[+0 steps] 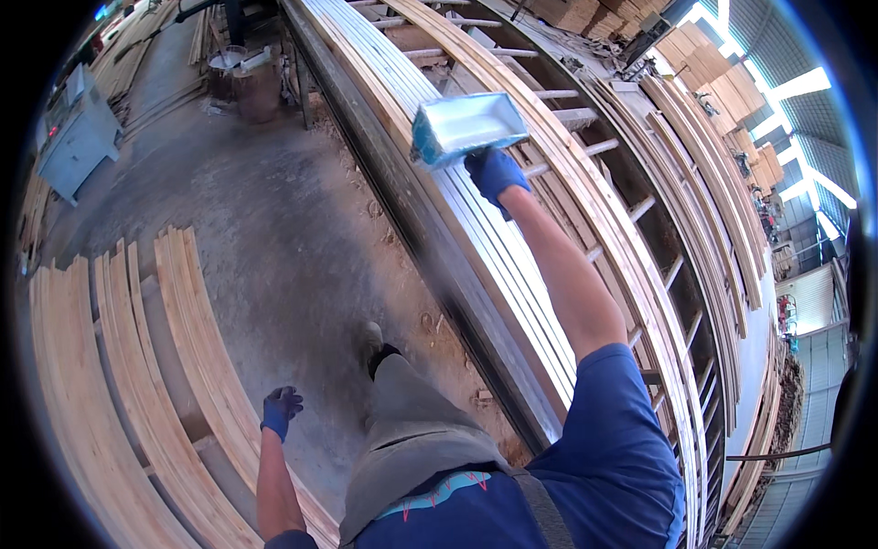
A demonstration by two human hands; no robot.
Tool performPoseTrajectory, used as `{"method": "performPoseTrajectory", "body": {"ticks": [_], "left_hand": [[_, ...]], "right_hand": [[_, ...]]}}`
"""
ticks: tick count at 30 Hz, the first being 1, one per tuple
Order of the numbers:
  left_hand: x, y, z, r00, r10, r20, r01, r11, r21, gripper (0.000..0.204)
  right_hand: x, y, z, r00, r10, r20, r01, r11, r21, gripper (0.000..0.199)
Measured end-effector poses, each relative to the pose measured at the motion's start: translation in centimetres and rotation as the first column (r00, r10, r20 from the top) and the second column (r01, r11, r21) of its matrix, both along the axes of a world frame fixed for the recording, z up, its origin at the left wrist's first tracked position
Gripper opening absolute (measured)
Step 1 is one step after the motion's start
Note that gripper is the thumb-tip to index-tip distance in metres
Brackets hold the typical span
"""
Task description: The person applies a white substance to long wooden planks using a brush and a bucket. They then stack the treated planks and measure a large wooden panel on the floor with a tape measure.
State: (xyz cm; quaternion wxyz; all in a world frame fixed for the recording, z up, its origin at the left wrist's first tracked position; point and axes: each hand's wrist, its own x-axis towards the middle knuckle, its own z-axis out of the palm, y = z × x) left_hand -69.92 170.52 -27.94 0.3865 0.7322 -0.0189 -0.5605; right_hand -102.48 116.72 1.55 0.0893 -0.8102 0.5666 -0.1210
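Concrete floor on the left, long rack with rungs beside it, carrying white-topped strips. More planks lower left, then a pale cabinet and grubby buckets further up. Bluish open box blocks some strips, gripped in the right hand; left hand hangs near the planks, fingers loosely half-curled.
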Motion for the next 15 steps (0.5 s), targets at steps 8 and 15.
{"method": "performPoseTrajectory", "body": {"ticks": [8, 15], "left_hand": [[11.1, -9.4, -2.3, 0.988, 0.109, -0.112, -0.109, 0.994, 0.006, 0.029], [21.4, -10.7, -8.1, 0.835, 0.133, -0.534, -0.046, 0.984, 0.174, 0.027]], "right_hand": [[17.2, -18.5, 0.8, 0.988, 0.140, 0.058, -0.141, 0.990, 0.020, 0.029], [27.2, -31.5, -1.3, 0.981, 0.122, 0.149, -0.113, 0.991, -0.066, 0.030]]}}
